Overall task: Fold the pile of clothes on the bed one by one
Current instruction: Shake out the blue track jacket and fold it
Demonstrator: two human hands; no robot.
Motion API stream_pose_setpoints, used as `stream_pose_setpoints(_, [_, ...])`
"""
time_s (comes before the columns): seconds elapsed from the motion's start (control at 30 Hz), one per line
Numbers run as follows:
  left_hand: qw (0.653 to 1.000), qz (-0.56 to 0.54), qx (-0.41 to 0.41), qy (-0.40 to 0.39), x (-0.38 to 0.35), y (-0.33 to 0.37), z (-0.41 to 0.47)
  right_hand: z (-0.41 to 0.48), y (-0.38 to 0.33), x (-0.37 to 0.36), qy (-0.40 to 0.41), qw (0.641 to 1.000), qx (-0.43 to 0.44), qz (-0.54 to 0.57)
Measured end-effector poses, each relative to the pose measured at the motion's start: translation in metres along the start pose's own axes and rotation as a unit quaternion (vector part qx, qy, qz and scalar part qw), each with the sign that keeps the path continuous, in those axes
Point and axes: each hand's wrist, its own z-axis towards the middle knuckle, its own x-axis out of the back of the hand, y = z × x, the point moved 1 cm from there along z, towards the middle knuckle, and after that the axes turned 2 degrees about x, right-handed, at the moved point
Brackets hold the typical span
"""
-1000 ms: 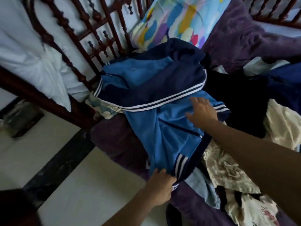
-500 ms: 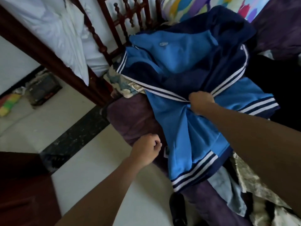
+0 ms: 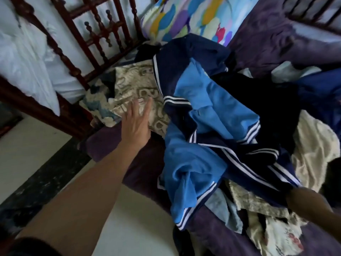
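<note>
Head camera: blue track jacket (image 3: 212,126) with white stripes and navy panels lies crumpled on top of the pile of clothes (image 3: 313,145) on the bed, one end hanging over the edge of the purple blanket (image 3: 276,34) toward the pale floor (image 3: 138,228). Left hand (image 3: 137,117) reaches out with fingers spread and straight, over a beige patterned cloth (image 3: 134,85) just beside the jacket, near the dark wooden bed rail (image 3: 96,34). Whether it touches the cloth is unclear. Right forearm (image 3: 313,206) runs in under the jacket's navy hem; its hand is hidden, so its grip cannot be told. A colourful pillow (image 3: 184,17) sits beyond the jacket.
</note>
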Motion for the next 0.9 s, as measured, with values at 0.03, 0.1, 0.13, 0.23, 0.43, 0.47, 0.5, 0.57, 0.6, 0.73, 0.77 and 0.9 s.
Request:
stream_pose_setpoints(0.03, [0.999, 0.003, -0.044, 0.012, -0.001, 0.014, 0.008, -0.002, 0.005, -0.005, 0.013, 0.997, -0.043, 0.055])
stream_pose_setpoints(0.1, [0.993, 0.007, -0.115, 0.006, -0.006, 0.045, 0.024, -0.003, -0.002, -0.004, 0.076, 0.971, -0.093, 0.205])
stream_pose_setpoints(0.13, [0.991, -0.008, -0.130, -0.009, -0.009, 0.060, 0.032, -0.001, -0.010, 0.001, 0.142, 0.952, -0.087, 0.257])
stream_pose_setpoints(0.23, [0.974, -0.206, -0.042, -0.083, -0.020, 0.092, 0.058, -0.001, -0.059, 0.040, 0.345, 0.886, 0.001, 0.310])
stream_pose_setpoints(0.43, [0.777, -0.571, 0.239, -0.116, -0.036, 0.112, 0.086, -0.004, -0.140, 0.047, 0.054, 0.939, 0.041, 0.337])
stream_pose_setpoints(0.47, [0.760, -0.589, 0.252, -0.111, -0.035, 0.115, 0.086, -0.010, -0.150, 0.038, 0.031, 0.942, 0.057, 0.329])
stream_pose_setpoints(0.5, [0.738, -0.610, 0.268, -0.109, -0.034, 0.117, 0.084, -0.020, -0.159, 0.027, 0.011, 0.942, 0.079, 0.326])
stream_pose_setpoints(0.57, [0.683, -0.653, 0.310, -0.104, -0.027, 0.122, 0.077, -0.042, -0.171, 0.008, -0.024, 0.938, 0.120, 0.324])
stream_pose_setpoints(0.6, [0.658, -0.673, 0.324, -0.096, -0.021, 0.125, 0.073, -0.053, -0.173, 0.002, -0.042, 0.937, 0.133, 0.321])
stream_pose_setpoints(0.73, [0.694, -0.657, 0.280, -0.094, 0.013, 0.131, 0.050, -0.077, -0.144, 0.001, -0.078, 0.934, 0.138, 0.321])
stream_pose_setpoints(0.77, [0.726, -0.636, 0.245, -0.095, 0.029, 0.133, 0.042, -0.079, -0.130, 0.009, -0.065, 0.934, 0.121, 0.330])
stream_pose_setpoints(0.9, [0.828, -0.543, 0.095, -0.104, 0.114, 0.138, 0.016, -0.070, -0.063, 0.080, 0.088, 0.931, 0.051, 0.351])
